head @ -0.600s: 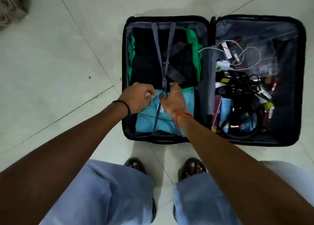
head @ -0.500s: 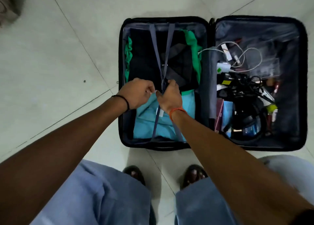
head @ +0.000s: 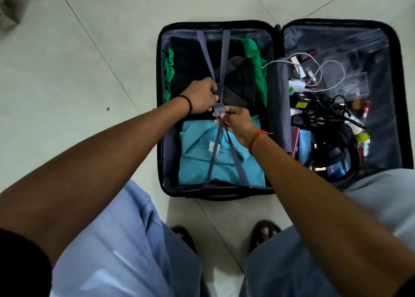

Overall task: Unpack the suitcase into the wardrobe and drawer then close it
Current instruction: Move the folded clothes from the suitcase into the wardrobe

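unclipping the strap buckle, nothing unpacked yet

the suitcase (head: 278, 27) lies open flat on the floor (head: 89, 72) just ahead of the person's feet. both hands meet at its left half: the left hand (head: 201, 97) curls its fingers round the grey straps (head: 221, 56) just above the buckle (head: 217, 111), and the right hand (head: 238, 122) pinches the straps just below it. the buckle looks joined, so the step in hand seems to be releasing it. under the hands sit a folded teal garment (head: 197, 159), dark clothes (head: 190, 56) beyond them, and green cloth (head: 256, 63) at either side. to the right of the right hand, the other half holds cables (head: 321, 108) and small items. next, the clip likely needs squeezing apart, then the straps laid aside before lifting clothes.
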